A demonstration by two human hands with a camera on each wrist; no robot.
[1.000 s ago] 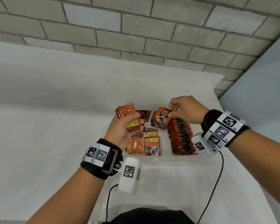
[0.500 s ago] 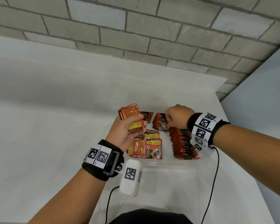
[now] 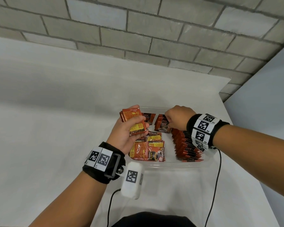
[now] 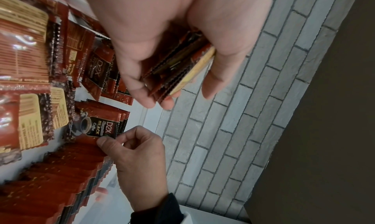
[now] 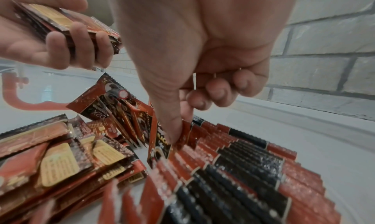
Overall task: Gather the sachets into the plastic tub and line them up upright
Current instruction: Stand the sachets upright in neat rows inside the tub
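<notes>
Left hand (image 3: 126,135) gripping a foil sachet stack (image 3: 133,119), right hand (image 3: 177,117) pinching one sachet (image 3: 162,126) (tub (image 3: 170,164) base largely hidden).

Both my forearms are bare, and each wrist wears a black fabric cuff. On my left wrist (image 3: 103,163) the cuff carries white tiles printed with black square codes, a black plastic frame with a metal stud, and a rounded white pod (image 3: 132,179) bearing another code (a thin black cable (image 3: 109,205) trails from it). My right wrist (image 3: 205,130) has a band of the same coded white tiles, small letters beside them, with its own black cable (image 3: 215,185) hanging down.
</notes>
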